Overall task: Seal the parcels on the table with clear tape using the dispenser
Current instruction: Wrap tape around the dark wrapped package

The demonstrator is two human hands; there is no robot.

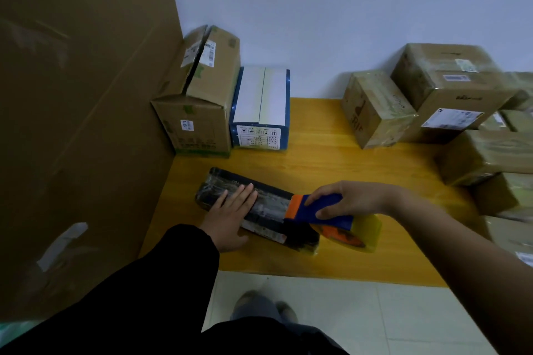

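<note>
A long black parcel (268,210) lies slantwise on the yellow wooden table (331,153), with clear tape shining along its top. My left hand (230,216) presses flat on its near left part, fingers straight. My right hand (349,200) grips the blue and orange tape dispenser (320,209), whose head sits on the parcel's right half. The roll of clear tape (357,235) hangs at the dispenser's near right end, just past the parcel.
A brown carton (199,101) and a blue and white box (261,108) stand at the back left. Several taped brown parcels (438,101) are stacked along the right. A tall cardboard sheet (80,95) walls off the left. The table's front edge is near; tiled floor lies below.
</note>
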